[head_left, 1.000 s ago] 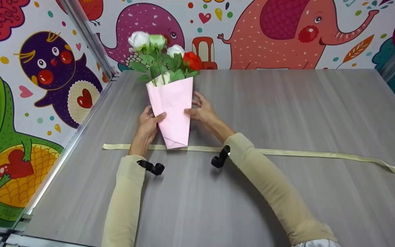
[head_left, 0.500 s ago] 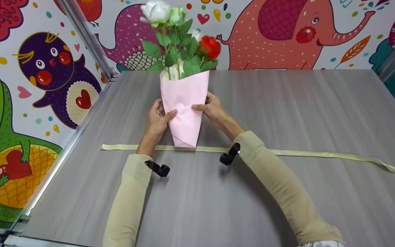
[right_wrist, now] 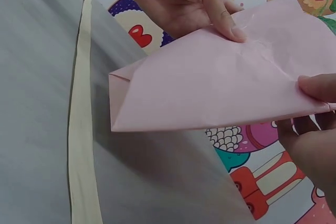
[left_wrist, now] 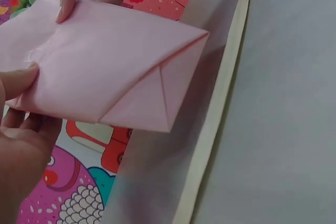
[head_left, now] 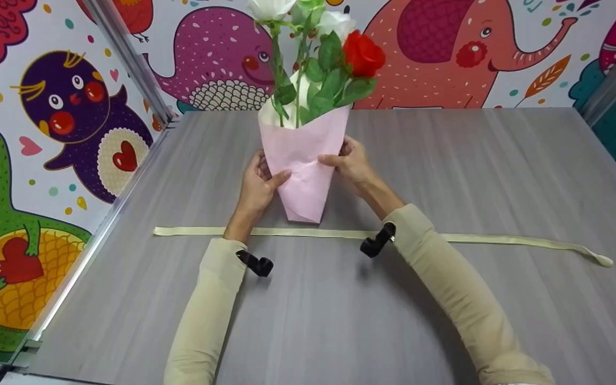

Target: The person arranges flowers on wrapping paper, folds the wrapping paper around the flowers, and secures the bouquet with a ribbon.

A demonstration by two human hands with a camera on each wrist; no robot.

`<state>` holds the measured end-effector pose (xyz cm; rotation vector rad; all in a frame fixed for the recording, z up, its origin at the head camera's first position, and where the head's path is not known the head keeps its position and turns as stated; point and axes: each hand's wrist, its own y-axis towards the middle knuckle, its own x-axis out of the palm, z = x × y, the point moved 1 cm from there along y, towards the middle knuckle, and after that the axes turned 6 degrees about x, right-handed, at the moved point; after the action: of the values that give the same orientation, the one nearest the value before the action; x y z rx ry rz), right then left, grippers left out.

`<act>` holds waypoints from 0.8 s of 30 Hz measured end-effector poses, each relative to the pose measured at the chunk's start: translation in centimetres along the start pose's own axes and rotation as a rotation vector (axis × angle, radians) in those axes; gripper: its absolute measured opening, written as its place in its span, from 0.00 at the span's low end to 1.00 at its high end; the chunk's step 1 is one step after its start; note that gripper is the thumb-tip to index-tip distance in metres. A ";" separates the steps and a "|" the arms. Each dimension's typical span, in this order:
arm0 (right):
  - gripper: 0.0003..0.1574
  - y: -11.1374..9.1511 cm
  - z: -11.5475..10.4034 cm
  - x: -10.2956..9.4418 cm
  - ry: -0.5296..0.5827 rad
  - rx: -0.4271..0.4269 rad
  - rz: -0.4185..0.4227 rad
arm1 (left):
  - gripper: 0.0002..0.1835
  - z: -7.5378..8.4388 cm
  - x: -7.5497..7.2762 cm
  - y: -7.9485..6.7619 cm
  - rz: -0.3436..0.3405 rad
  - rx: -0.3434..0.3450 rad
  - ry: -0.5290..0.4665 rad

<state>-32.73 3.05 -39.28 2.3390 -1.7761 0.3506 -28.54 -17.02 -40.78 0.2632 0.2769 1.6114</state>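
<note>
A bouquet of white, pale green and red roses with green leaves stands in pink wrapping paper, folded over at its narrow bottom end. My left hand grips the wrap's left side, thumb on the front and fingers behind. On the right side my right hand grips it the same way, its thumb pressing the front. The paper is creased between the thumbs, as the right wrist view shows. Both wrist views show the wrap's folded end raised off the table. In the head view the top blooms are cut off by the frame edge.
A long cream ribbon lies stretched across the grey table, passing under both forearms. Walls with cartoon animals stand behind and at the left, with a metal rail along the table's left edge.
Both hands have moved right with the bouquet and lifted it nearer the camera, so the blooms look larger and higher. The wrap's bottom end has moved up, away from the ribbon.
</note>
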 end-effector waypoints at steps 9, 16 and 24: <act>0.23 -2.3 -2.1 -2.6 -0.029 -0.062 0.029 | 0.30 0.7 2.9 -0.1 -0.102 0.012 0.049; 0.18 -4.3 -3.3 -4.7 -0.012 -0.106 0.001 | 0.21 1.6 4.9 -0.6 -0.176 0.103 0.016; 0.20 -6.9 -4.5 -7.0 0.001 -0.100 -0.023 | 0.19 2.5 6.9 -1.5 -0.349 0.078 -0.039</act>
<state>-28.24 12.64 -37.06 2.2877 -1.7236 0.2542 -26.71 -10.01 -38.87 0.2887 0.3370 1.2510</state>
